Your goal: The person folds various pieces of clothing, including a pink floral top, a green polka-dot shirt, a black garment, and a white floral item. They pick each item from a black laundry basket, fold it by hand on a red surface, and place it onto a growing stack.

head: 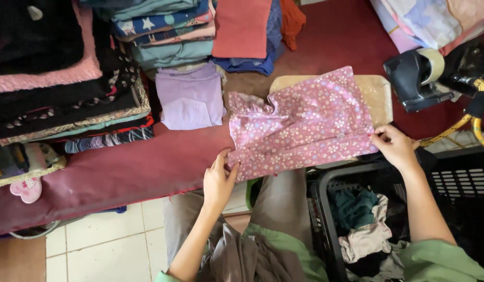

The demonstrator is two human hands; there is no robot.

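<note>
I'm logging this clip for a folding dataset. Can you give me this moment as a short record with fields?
Setting: dark red table seen from above, tiled floor below
Left hand: fingers on the lower left edge of the pink floral garment
Right hand: pinching the garment's right edge
Garment: spread flat over a tan board
Folded items: lilac shirt beside the garment, stacks of folded clothes behind it
Basket: black laundry basket at the person's right, loose clothes inside
</note>
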